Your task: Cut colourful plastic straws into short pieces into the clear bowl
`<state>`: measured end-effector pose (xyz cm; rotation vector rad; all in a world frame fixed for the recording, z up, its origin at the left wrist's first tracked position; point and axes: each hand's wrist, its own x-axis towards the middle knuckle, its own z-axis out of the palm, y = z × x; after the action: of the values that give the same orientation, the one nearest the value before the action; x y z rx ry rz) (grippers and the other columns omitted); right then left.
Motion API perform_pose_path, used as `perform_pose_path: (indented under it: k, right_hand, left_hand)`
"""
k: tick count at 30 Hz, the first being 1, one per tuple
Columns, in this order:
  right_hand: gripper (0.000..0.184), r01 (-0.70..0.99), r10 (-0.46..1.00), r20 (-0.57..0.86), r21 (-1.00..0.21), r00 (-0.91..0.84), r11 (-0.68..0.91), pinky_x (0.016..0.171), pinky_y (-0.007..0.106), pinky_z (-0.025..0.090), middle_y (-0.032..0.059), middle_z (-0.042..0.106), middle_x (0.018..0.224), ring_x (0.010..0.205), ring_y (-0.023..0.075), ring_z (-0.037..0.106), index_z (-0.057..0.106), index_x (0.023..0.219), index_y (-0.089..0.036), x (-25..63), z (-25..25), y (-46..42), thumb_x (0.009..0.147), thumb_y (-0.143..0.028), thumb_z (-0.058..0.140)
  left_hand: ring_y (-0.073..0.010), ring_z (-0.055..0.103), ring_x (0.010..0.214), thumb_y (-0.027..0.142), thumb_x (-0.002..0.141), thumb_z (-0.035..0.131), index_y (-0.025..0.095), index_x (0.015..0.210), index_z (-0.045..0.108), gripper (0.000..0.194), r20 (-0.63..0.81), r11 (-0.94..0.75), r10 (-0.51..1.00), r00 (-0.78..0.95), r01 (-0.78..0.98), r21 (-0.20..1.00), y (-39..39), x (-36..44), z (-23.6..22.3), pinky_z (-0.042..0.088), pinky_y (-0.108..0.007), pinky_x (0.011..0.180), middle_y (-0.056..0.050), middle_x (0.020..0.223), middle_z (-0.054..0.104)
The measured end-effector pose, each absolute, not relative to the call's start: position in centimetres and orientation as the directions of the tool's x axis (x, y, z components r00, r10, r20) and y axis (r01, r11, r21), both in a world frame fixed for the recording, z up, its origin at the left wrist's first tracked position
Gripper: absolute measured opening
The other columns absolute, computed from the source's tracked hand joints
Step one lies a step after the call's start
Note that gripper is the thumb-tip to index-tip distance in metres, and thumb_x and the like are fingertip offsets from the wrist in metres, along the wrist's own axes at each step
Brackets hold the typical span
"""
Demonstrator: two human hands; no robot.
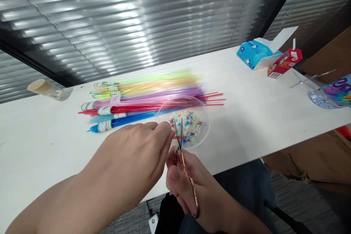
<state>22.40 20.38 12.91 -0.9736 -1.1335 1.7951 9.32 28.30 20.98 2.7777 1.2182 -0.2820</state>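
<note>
My right hand (201,175) grips a small pair of scissors (193,186) with copper-coloured handles, its blades slightly apart and pointing away from me. Closed fingers of my left hand (134,153) pinch a thin red plastic straw (178,137), whose end shows at the blades; the rest is hidden by the hand. Under the blades stands a clear plastic bowl (208,126) holding many short cut pieces (192,120) in red, blue and pale yellow-green. Behind it lie labelled bundles of long thin straws: blue (131,117), red (128,109), purple (164,95) and yellow-green (164,78).
Everything rests on a white table (241,109) against window blinds (175,18). A lidded clear jar (51,90) is at the left. At the right are an opened blue box (255,54), a red drink carton (285,63) and a colourful cup (333,93). Cardboard (312,157) is below.
</note>
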Motion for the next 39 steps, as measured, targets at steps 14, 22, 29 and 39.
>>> perform_pose_path:
  k: [14, 22, 29, 39]
  right_hand:
    - [0.056, -0.216, 0.907, -0.167, -0.939, -0.387, -0.266, 0.051, 0.025, 0.027, -0.0037, 0.039, 0.06, 0.055, 0.0096, 0.035, 0.044, 0.074, -0.019, 22.5, 12.5, 20.8, 0.089, -0.073, 0.042]
    - [0.053, -0.235, 0.886, -0.2, -0.918, -0.417, -0.318, 0.051, 0.025, 0.026, -0.0047, 0.038, 0.06, 0.054, 0.0093, 0.033, 0.043, 0.078, -0.02, 22.6, 12.3, 20.6, 0.09, -0.071, 0.044]
    - [0.051, -0.248, 0.88, -0.211, -0.908, -0.425, -0.338, 0.051, 0.024, 0.026, -0.0051, 0.038, 0.062, 0.055, 0.0086, 0.032, 0.042, 0.081, -0.02, 22.5, 12.2, 20.6, 0.09, -0.07, 0.046]
    - [0.05, -0.241, 0.902, -0.231, -0.912, -0.365, -0.332, 0.048, 0.022, 0.026, -0.0065, 0.039, 0.057, 0.05, 0.007, 0.034, 0.041, 0.079, -0.02, 21.9, 11.9, 20.9, 0.088, -0.067, 0.053]
  left_hand:
    - [-0.0144, 0.047, 0.049, 0.024, 0.093, 0.031, 0.019, 0.074, 0.054, 0.031, -0.185, -0.688, 0.708, 0.682, 0.725, 0.038, 28.5, 9.3, 20.8, 0.027, -0.027, 0.048, -0.001, 0.061, 0.054]
    - [-0.0146, 0.046, 0.048, 0.025, 0.094, 0.03, 0.02, 0.074, 0.052, 0.03, -0.208, -0.685, 0.706, 0.676, 0.728, 0.041, 28.5, 9.1, 20.8, 0.025, -0.026, 0.047, -0.001, 0.059, 0.052]
    - [-0.0134, 0.047, 0.049, 0.021, 0.089, 0.034, 0.02, 0.077, 0.053, 0.022, -0.268, -0.69, 0.692, 0.67, 0.723, 0.027, 28.9, 9.1, 20.9, 0.025, -0.025, 0.047, 0.0, 0.06, 0.053]
    - [-0.013, 0.042, 0.045, 0.022, 0.092, 0.033, 0.02, 0.072, 0.05, 0.026, -0.207, -0.683, 0.709, 0.674, 0.729, 0.034, 29.0, 9.2, 20.5, 0.021, -0.026, 0.045, 0.0, 0.057, 0.052]
